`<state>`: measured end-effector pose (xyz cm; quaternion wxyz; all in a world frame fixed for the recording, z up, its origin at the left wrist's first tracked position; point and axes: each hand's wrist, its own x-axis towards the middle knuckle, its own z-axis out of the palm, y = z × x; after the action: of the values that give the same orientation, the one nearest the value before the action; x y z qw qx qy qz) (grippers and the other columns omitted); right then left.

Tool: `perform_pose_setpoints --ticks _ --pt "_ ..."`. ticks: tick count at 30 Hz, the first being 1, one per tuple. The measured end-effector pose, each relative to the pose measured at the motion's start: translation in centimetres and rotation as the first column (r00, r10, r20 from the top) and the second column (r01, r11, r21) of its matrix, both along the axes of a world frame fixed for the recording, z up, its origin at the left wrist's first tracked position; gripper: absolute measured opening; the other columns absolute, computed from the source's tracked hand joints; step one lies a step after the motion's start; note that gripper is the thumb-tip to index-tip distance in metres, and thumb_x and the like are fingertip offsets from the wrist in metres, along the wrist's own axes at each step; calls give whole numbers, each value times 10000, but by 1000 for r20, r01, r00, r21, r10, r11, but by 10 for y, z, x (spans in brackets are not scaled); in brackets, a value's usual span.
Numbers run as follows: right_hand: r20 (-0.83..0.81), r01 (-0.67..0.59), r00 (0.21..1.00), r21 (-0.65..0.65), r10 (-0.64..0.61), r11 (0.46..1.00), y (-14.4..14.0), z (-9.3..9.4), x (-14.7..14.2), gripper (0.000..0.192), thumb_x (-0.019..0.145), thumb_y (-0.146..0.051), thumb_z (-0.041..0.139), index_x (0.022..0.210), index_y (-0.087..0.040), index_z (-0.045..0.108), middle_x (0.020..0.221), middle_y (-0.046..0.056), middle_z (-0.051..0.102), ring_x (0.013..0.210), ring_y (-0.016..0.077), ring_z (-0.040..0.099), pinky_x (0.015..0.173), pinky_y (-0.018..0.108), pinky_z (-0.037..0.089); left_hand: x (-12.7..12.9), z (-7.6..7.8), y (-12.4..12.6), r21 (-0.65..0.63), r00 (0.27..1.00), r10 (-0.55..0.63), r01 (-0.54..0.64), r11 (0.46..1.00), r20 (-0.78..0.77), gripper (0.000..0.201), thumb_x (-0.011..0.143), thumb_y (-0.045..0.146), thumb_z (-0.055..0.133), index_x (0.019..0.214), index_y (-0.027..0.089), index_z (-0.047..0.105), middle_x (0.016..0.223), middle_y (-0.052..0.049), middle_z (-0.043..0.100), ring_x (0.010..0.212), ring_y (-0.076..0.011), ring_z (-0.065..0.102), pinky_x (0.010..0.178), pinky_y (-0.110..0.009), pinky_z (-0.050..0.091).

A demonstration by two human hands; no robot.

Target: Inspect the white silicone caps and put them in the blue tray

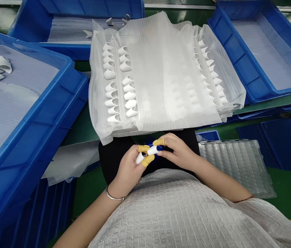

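Close to the body at 6 o'clock, the left hand (127, 168) and right hand (178, 151) meet over a dark pad (111, 155), both pinching small white plastic caps (153, 150) between fingertips sheathed in yellow finger cots (143, 148), likely worn to keep the parts clean. The left hand also grips a second cap. At 12 o'clock, a translucent plastic sheet (161, 75) drapes over rows of matching caps (114, 93), keeping them ordered within reach. Blue bins sit at 9 o'clock (57, 100) and 2 o'clock (238, 62); a clear blister tray (235, 162) lies at 3 o'clock on the green counter (284, 189).
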<state>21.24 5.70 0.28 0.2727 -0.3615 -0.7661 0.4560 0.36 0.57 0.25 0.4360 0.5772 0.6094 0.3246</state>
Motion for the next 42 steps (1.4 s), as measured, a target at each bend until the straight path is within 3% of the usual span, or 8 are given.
perform_pose_setpoints --ticks 4,9,12,20,25,30,36,42 --pt "-36 21 999 -121 -25 992 1 -3 -1 440 874 -430 709 1255 -254 580 1153 89 598 1055 243 574 880 407 495 -2 -4 0 67 997 -27 32 997 -66 149 873 355 652 935 220 639 831 0 651 702 -149 610 618 -268 486" --pt "-79 52 992 -480 -102 876 4 -11 -5 471 943 -600 505 791 -177 646 765 18 566 735 161 546 696 308 445 -4 -7 1 221 982 -81 117 968 -168 143 888 345 636 912 204 639 937 -42 682 814 -187 650 693 -310 521" --pt "-105 19 989 -601 -102 799 4 -12 -7 460 922 -591 554 745 -173 626 731 4 559 699 146 521 665 290 417 -4 -6 1 222 983 -84 120 968 -165 138 881 334 647 932 206 642 948 -40 688 815 -185 656 697 -307 526" --pt "-52 -9 999 -188 0 982 6 -1 2 247 898 -429 677 1025 -217 693 944 50 610 858 195 576 755 341 483 -1 -2 1 31 1000 10 -10 999 8 152 836 325 690 929 219 633 822 8 659 693 -142 599 615 -262 478" --pt "78 -49 996 165 36 985 5 1 7 222 943 -353 635 1127 -235 671 1054 84 642 1013 241 570 905 419 458 -1 -1 2 -41 997 18 -15 999 77 160 826 339 693 887 210 618 787 14 638 675 -133 575 598 -250 459" --pt "-19 -4 1000 -95 2 995 5 -2 3 356 912 -511 630 1102 -212 670 1037 82 604 971 222 576 820 360 483 -2 -2 2 41 1000 -10 9 999 16 142 845 325 676 931 214 648 834 5 653 708 -140 597 629 -263 469" --pt "-101 -5 994 -480 -49 877 8 -7 -5 411 920 -541 587 773 -162 644 770 -4 494 691 131 485 642 277 401 -4 -4 1 117 998 -60 64 991 -36 131 860 315 673 943 215 656 873 -3 661 752 -148 603 677 -280 482" --pt "-116 -34 993 -304 -2 952 6 2 1 259 865 -365 724 1045 -184 678 965 40 567 848 165 556 752 305 468 -3 -3 1 4 998 -12 11 1000 55 183 834 347 699 959 220 658 849 5 652 701 -134 576 620 -257 454"
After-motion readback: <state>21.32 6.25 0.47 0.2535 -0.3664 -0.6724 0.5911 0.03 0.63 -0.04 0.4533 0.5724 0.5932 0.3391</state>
